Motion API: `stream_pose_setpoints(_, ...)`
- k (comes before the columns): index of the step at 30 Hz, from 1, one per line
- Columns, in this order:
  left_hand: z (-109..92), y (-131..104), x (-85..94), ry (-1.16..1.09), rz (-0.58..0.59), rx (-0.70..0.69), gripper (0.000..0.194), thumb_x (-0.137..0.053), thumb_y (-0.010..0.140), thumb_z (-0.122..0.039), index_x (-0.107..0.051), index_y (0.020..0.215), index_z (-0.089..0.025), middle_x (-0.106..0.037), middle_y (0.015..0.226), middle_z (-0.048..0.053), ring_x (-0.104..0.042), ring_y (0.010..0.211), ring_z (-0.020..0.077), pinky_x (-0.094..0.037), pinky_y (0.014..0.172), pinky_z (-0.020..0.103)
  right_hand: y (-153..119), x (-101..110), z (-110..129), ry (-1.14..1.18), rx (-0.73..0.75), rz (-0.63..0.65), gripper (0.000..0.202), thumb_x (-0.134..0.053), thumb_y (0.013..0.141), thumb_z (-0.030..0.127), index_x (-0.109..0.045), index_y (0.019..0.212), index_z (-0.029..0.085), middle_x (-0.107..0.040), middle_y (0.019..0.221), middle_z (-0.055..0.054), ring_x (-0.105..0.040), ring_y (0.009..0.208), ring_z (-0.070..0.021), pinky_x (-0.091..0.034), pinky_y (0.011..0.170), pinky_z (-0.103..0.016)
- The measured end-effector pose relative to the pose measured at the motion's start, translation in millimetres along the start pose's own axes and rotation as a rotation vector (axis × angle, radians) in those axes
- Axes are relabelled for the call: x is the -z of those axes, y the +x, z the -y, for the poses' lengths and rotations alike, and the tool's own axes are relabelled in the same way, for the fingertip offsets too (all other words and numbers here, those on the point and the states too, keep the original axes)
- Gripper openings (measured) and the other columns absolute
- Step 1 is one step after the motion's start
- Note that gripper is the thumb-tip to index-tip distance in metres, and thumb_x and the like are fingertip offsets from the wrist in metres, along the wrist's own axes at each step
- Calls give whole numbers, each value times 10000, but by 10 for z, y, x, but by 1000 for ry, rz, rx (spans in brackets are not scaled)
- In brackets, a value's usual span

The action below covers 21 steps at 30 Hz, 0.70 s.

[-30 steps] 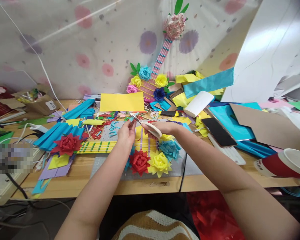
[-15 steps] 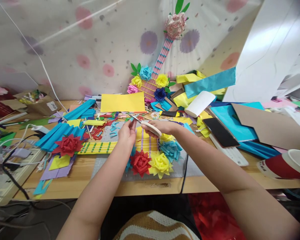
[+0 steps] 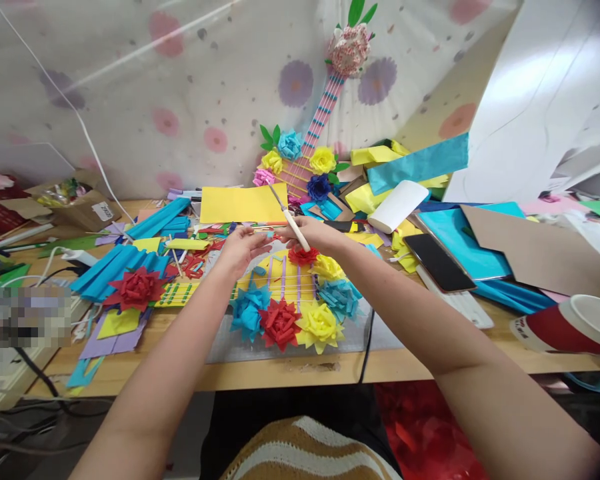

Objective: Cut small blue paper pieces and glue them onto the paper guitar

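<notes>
White-handled scissors (image 3: pixel 296 230) are in my right hand (image 3: pixel 313 233), their blades pointing up and to the left. My left hand (image 3: pixel 240 250) is beside it with its fingers apart; a tiny blue scrap (image 3: pixel 270 235) shows between the two hands, and which hand has it is unclear. Below them lies a yellow paper guitar (image 3: pixel 275 275) with purple strips. Along its body sit a blue flower (image 3: pixel 250 310), a red flower (image 3: pixel 281 325), a yellow flower (image 3: pixel 321 325) and a light blue flower (image 3: pixel 340 299). Another red flower (image 3: pixel 137 289) is at the neck's left end.
A pink paper guitar (image 3: pixel 320 123) leans on the back wall. Yellow paper (image 3: pixel 243 204) and blue crepe paper (image 3: pixel 113 273) lie among scraps. At the right are a phone (image 3: pixel 440 262), cardboard (image 3: pixel 540 253) and a red-and-white cup (image 3: pixel 573 325). A black cable (image 3: pixel 369 347) crosses the front edge.
My left hand has moved left and its fingers have spread. The scissors have swung to point upward in my right hand. The guitar's blue flower and upper red flower are now more exposed.
</notes>
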<state>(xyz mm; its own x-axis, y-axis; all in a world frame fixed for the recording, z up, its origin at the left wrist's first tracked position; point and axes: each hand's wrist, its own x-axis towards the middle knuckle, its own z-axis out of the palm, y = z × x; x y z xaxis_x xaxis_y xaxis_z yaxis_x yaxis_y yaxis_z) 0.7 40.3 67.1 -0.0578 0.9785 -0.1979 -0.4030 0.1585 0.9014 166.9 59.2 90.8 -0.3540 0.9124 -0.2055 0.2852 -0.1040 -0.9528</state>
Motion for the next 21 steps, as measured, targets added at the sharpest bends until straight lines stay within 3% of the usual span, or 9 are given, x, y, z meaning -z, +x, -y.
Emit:
stream_pose_setpoints(4,99,-89,22,182,39,49,348,-757,612,-63,-454,751,-162,-643,640,15,-678,620,175,-547,652,322,12,-130,-56,111,33,-82,382,-818,568,240,-490,747,164,-577,672,2,-574,628,-106,-498,573,-214)
stream_pose_setpoints(8,142,-120,34,216,71,38,380,-781,586,-77,-453,758,-163,-614,630,-9,-672,626,172,-555,650,343,-66,-161,-57,-12,54,-96,277,-765,563,117,-522,692,150,-564,626,18,-534,578,-89,-450,526,-201)
stream_pose_setpoints(13,125,-138,29,213,102,53,375,-773,597,-78,-469,798,-165,-646,669,14,-665,627,165,-557,628,338,-124,-136,-61,-118,25,-91,202,-679,609,102,-512,704,164,-523,540,42,-468,478,-81,-359,443,-204)
stream_pose_setpoints(16,117,-155,-3,128,89,110,347,-763,612,-85,-477,792,-162,-663,685,34,-666,629,162,-555,626,320,-102,-139,-103,-81,56,-128,225,-687,585,95,-507,698,167,-540,567,38,-484,501,-84,-371,458,-203)
stream_pose_setpoints(19,112,-160,-33,31,32,169,291,-737,632,-73,-479,739,-153,-661,687,37,-661,618,146,-553,607,289,-79,-144,-140,4,74,-162,279,-713,543,82,-494,692,168,-581,649,22,-522,559,-90,-411,498,-203)
stream_pose_setpoints(21,111,-155,-40,24,-22,135,301,-734,623,-62,-464,712,-159,-645,657,17,-649,598,135,-554,591,279,-82,-142,-149,23,66,-154,295,-725,535,94,-493,701,169,-591,671,16,-529,572,-94,-417,501,-206)
